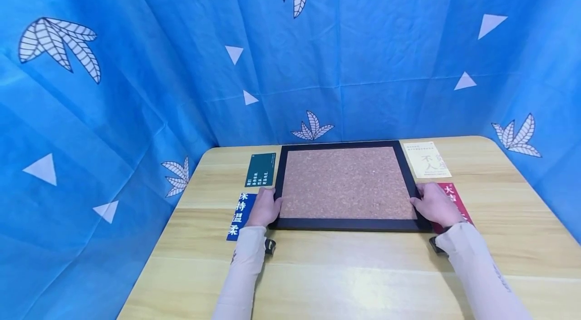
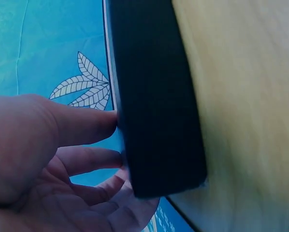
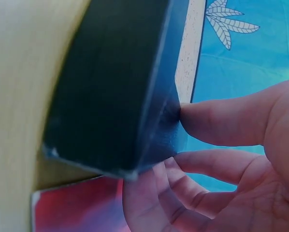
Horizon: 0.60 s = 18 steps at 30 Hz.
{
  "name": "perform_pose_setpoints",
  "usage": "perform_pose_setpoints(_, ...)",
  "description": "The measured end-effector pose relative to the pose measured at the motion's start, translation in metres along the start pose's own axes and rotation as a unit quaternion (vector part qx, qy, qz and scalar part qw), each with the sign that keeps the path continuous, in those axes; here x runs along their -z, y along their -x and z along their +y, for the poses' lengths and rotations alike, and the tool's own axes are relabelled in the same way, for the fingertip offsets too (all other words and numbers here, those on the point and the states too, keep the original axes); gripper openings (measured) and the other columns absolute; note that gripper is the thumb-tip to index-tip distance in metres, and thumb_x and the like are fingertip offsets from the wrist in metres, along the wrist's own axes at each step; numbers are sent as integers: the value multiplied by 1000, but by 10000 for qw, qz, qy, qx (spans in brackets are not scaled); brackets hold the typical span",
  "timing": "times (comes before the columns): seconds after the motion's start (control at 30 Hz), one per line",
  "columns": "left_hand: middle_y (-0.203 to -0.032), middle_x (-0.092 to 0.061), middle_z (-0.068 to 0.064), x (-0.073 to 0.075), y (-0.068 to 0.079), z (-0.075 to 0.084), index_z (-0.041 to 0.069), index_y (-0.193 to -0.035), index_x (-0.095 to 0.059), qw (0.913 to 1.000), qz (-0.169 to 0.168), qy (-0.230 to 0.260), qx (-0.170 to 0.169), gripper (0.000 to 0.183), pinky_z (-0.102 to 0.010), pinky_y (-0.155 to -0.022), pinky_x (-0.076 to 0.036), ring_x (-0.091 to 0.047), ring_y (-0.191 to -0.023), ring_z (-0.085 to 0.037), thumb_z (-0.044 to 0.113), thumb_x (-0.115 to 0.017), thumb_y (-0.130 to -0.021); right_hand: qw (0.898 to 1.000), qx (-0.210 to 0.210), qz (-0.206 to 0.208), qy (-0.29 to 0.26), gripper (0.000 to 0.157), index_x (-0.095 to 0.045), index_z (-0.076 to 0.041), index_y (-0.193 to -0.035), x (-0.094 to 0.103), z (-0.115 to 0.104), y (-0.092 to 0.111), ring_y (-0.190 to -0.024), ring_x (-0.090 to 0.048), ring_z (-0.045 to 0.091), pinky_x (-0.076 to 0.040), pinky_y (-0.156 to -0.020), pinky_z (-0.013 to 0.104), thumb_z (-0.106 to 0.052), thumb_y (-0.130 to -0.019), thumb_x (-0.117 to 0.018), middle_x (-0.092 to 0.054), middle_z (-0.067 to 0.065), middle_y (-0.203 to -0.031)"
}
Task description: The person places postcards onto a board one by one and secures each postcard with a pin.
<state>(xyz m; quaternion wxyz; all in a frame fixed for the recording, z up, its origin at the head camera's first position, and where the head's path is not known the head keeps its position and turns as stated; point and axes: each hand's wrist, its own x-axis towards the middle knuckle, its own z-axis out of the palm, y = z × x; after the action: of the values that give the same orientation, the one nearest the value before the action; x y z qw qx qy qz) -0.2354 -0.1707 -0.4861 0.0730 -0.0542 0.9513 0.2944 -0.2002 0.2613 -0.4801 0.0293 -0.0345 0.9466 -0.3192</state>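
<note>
A cork board (image 1: 345,183) with a wide black frame (image 1: 349,224) lies on the table between both hands. My left hand (image 1: 265,207) holds its near left corner; in the left wrist view the thumb (image 2: 89,126) is on the frame's face and the fingers reach round its side. At the opposite near corner my right hand (image 1: 438,205) pinches the frame, its thumb (image 3: 222,122) on the face and fingers beneath the corner. A blue card (image 1: 237,221) with white characters is partly covered by the left hand. Beside the right hand a red card (image 1: 457,202) shows, partly hidden.
A dark green card (image 1: 260,169) lies left of the board and a cream card (image 1: 427,160) to its right. The light wooden table (image 1: 345,279) meets a blue patterned curtain (image 1: 386,47) at the back and sides.
</note>
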Motion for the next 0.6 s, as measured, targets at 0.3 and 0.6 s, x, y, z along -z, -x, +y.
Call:
perform_pose_setpoints(0.3,-145,-54,-25,3,10,-5,-6,-145,-53,9997,83,-178,-171,51,-53,-114,-46,-57,-132,-36,23,-61,-105,9999,-69,-118,0,12,-63,2,-88,-1,-1,7,-60,-51,18,-38,-55,29,-6,-96,-65,-47,6,-67)
perform_pose_setpoints(0.6,-148,-53,-25,2,23,-6,-5,-145,-54,9992,97,-315,-204,50,-54,-116,-45,-55,-135,-37,23,-62,-105,9997,-91,-241,-11,18,-65,9,-103,0,0,20,-56,-51,18,-40,-50,28,-7,-96,-67,-49,7,-68)
